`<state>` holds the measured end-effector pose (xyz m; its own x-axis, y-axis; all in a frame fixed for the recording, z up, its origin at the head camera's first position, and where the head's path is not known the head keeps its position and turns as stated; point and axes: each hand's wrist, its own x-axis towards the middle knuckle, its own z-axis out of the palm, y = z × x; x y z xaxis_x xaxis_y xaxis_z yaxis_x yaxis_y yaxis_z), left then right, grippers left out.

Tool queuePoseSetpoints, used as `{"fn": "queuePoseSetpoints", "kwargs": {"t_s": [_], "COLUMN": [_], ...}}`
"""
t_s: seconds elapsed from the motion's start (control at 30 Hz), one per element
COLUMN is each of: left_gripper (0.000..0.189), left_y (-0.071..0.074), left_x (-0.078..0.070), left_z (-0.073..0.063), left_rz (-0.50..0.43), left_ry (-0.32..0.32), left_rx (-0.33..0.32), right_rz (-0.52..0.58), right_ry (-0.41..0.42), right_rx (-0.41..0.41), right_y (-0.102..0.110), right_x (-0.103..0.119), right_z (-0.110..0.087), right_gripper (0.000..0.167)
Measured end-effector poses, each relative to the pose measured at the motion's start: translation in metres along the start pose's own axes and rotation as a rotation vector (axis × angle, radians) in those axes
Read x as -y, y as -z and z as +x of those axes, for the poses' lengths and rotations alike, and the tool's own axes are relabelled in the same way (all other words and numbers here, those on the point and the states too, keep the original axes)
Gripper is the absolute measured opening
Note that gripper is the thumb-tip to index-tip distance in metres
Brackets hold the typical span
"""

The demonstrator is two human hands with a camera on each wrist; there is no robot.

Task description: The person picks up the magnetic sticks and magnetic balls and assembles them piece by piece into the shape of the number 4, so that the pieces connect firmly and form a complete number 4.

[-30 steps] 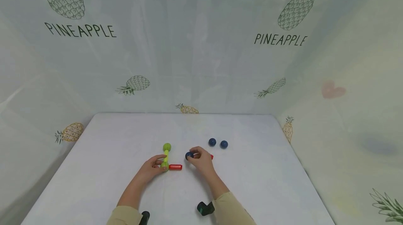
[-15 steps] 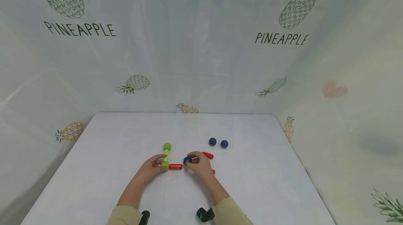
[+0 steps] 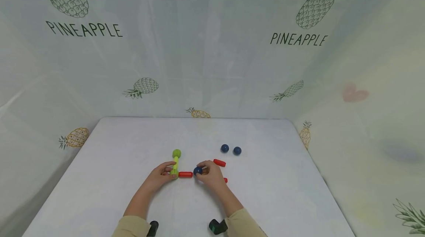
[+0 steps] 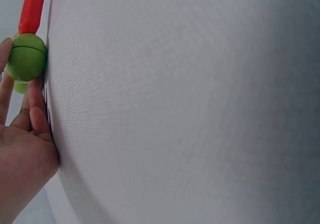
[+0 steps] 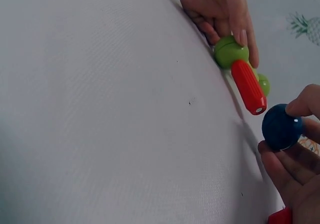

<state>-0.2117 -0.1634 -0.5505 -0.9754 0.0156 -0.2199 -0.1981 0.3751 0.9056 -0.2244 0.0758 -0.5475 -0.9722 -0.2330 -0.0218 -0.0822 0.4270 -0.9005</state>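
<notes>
My left hand (image 3: 159, 177) holds the near green ball (image 4: 27, 57) between thumb and fingers. From that ball a red stick (image 3: 185, 174) points right and a yellow-green stick (image 3: 175, 161) runs away from me to a second green ball (image 3: 176, 153). A dark blue ball (image 5: 281, 127) is pinched between the thumb and fingertips of my right hand (image 3: 212, 175). In the right wrist view, the red stick's free end, with a small silvery tip, faces the blue ball across a narrow gap.
Two more blue balls, one to the left (image 3: 224, 148) and one to the right (image 3: 237, 150), lie beyond my right hand. A loose red stick (image 3: 219, 162) lies behind it, and another (image 3: 225, 180) is partly hidden by the hand. The white table (image 3: 265, 192) meets a pineapple-print curtain.
My right hand has brought the blue ball toward me and slightly left, up to the red stick's end. The left hand has held its place on the green ball.
</notes>
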Motion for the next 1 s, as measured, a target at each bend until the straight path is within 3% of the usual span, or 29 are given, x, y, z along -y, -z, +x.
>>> {"fn": "queuePoseSetpoints", "kwargs": {"t_s": [0.63,1.0], "left_gripper": [0.049,0.051], "left_y": [-0.0022,-0.0013], "left_x": [0.0014,0.0003], "left_z": [0.002,0.0009], "left_rz": [0.017,0.022], "left_ry": [0.009,0.006], "left_rx": [-0.01,-0.004], "right_rz": [-0.076,-0.134], "right_ry": [0.035,0.086], "right_rx": [0.091,0.082], "right_y": [0.0025,0.0017], "right_x": [-0.0023,-0.0018], "right_z": [-0.0019,-0.0014], "right_gripper": [0.026,0.027]}}
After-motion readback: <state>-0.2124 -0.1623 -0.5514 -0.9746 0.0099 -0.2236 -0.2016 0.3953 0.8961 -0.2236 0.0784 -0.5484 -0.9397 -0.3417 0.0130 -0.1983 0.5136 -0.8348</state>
